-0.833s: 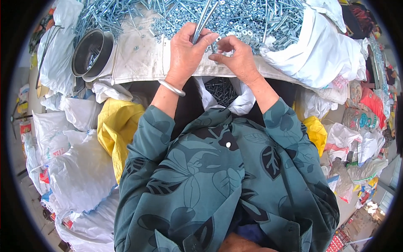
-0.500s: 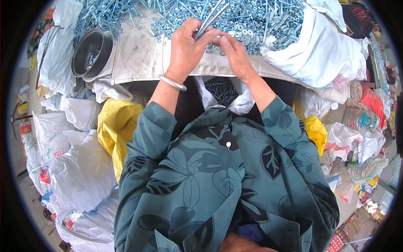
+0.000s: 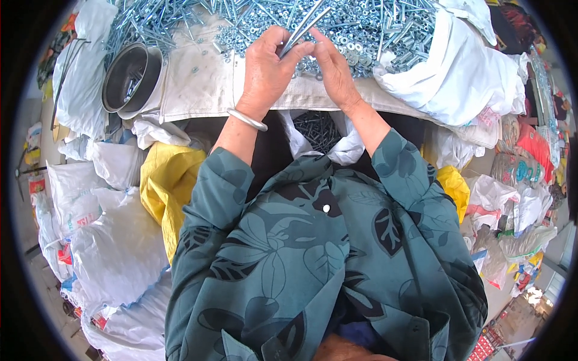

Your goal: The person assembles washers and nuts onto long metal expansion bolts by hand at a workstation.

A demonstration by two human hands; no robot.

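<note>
My left hand is closed around a few long, thin metal bolts, their shafts slanting up and to the right out of the fist. Close beside it, my right hand has its thumb and fingers drawn together at the bolts. Whatever is between those fingertips is too small to make out. Just beyond both hands lies a broad heap of silvery bolts, nuts and washers. The pale cloth under the heap reaches the table's front edge.
A dark round bowl with several metal pieces stands at the left. Below the edge, a white bag holds dark screws. Crumpled white sheeting covers the right side. White sacks and a yellow sack crowd the left.
My right hand has shifted slightly and turned more upright, its fingertips rising along the bolts. My left hand stays almost in place with the bolts.
</note>
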